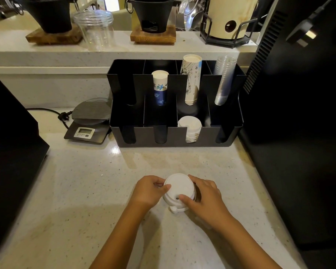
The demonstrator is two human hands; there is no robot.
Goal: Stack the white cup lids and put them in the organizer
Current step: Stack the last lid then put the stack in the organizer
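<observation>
Hands met at six o'clock on the speckled pale stone counter (81, 191): your left hand (148, 192) and right hand (204, 197) both closed around a stack of white round plastic cup lids (179, 188). At twelve o'clock stood the black compartmented organizer (175, 136), more white lids (190, 124) in its front row.

Single head-worn wide-angle view, looking forward and steeply down over a pale speckled counter (81, 191), both forearms entering from the bottom edge close to the lens, black organizer (175, 136) mid-frame, raised ledge (47, 53) farthest, edges bowed.
</observation>
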